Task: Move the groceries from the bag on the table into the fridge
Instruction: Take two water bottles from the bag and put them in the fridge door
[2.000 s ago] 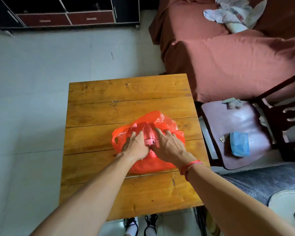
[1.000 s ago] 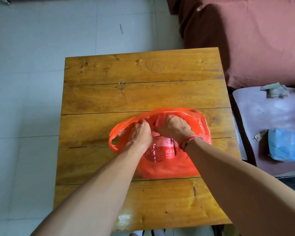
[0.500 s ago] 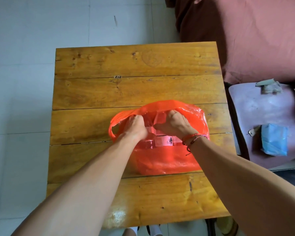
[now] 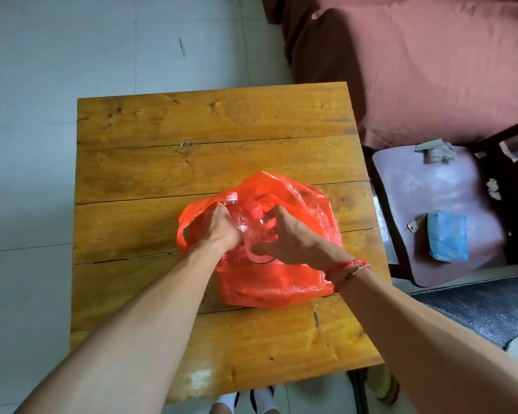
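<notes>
A red plastic bag lies on the near middle of the wooden table, its mouth pulled open toward the far side. Clear plastic bottles show in the opening: one with a red cap and one to its left with a pale cap. My left hand reaches into the left of the mouth, fingers curled round the left bottle. My right hand wraps the red-capped bottle, thumb on the near side. The rest of the bag's contents are hidden by the plastic.
A chair stands close to the table's right edge, with a blue packet and scraps on its seat. A sofa under a reddish cover fills the far right. Pale tiled floor lies left and beyond.
The bag's mouth has been pulled wider and the bottle tops now stand out of it. Both hands have shifted from the bag's plastic onto the bottles.
</notes>
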Demonstrator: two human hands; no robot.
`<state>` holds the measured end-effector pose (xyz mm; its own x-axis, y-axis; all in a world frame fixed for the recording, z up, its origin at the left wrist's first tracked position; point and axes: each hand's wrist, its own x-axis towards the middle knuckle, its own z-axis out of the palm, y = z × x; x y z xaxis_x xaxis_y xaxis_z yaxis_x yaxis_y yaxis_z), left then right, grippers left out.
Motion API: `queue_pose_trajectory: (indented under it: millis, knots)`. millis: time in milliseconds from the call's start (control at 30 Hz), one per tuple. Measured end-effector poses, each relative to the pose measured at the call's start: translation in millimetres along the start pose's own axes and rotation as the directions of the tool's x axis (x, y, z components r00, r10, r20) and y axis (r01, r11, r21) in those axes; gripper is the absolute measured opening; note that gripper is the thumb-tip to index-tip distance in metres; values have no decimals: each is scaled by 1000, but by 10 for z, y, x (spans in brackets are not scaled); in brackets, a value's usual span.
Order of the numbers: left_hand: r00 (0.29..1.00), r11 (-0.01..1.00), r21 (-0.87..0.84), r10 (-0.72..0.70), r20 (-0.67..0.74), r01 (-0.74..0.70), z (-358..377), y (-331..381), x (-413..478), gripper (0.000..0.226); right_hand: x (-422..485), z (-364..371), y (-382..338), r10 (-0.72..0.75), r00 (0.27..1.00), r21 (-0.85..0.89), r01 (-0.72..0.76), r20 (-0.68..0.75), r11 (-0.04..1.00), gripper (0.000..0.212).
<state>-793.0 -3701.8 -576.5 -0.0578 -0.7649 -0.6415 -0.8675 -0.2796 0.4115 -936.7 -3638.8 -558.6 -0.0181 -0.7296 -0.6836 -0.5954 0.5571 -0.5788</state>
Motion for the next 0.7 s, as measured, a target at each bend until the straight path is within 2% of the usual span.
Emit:
queue_pose_trajectory:
  millis: [100, 167, 300, 467, 600, 700]
  knots:
    - [999, 995, -96, -3, 52, 8, 23, -27, -83, 67, -107, 19, 88, -92, 995, 69, 94, -25, 993, 65]
    - [998, 990, -143, 2, 67, 8, 47, -31, -148, 81, -172, 3, 139, -113, 991, 107, 120, -70, 987, 63]
    - [995, 987, -135, 93, 47, -86, 47, -35, -406, 77, -290, -41, 161, -122, 979, 148, 146, -162, 978, 51]
    - [974, 974, -38, 223, -28, -224, 19, -87, -713, 70, -473, -25, 154, -158, 958, 210, 209, -238, 955, 57]
    - [965, 966, -32, 253, -68, -256, 15, -192, -805, 55, -549, 124, 154, -180, 938, 123, 225, -297, 967, 61]
    - [967, 963, -91, 251, -32, -253, 38, -218, -858, 55, -613, 210, 157, -148, 936, 171, 210, -319, 963, 44]
